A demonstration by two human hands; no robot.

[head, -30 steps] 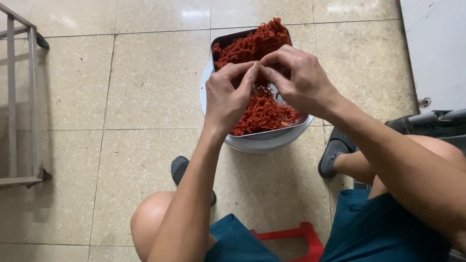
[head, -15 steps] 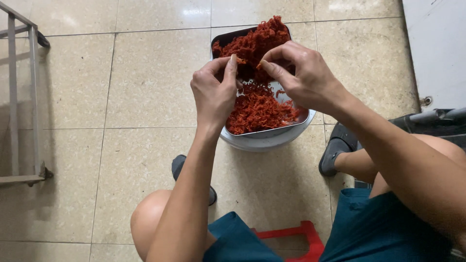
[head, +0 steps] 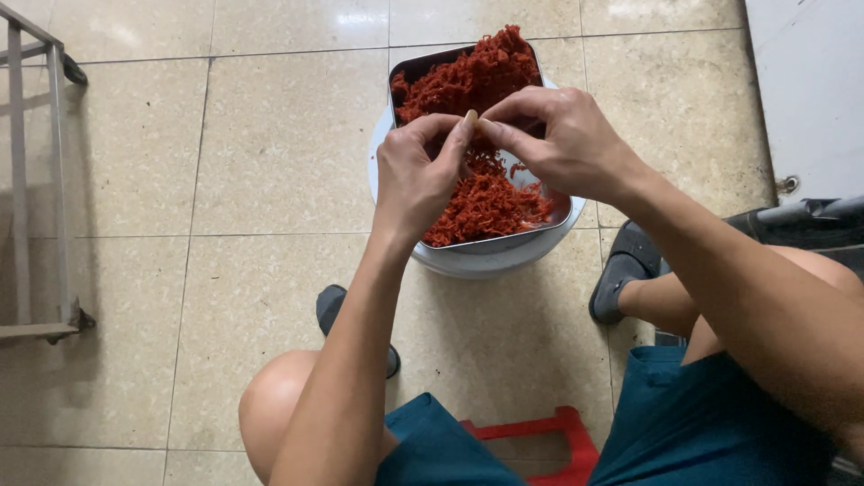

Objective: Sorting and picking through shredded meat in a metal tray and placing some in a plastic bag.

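Note:
A metal tray [head: 531,236] heaped with red shredded food [head: 477,81] rests on a white round tub [head: 490,261] on the tiled floor. Both my hands hover over the tray's middle. My left hand [head: 416,171] and my right hand [head: 562,139] meet at the fingertips and pinch one small pale piece [head: 470,118] between them. Whether red shreds cling to it is hidden by the fingers.
A metal rack [head: 40,180] stands at the left edge. A red plastic stool [head: 540,436] sits under me between my knees. My feet in dark sandals [head: 621,270] flank the tub. A grey cabinet [head: 810,90] fills the top right.
My hands parted briefly over the tray, then came back together at the fingertips. The view sits closer to the tray now.

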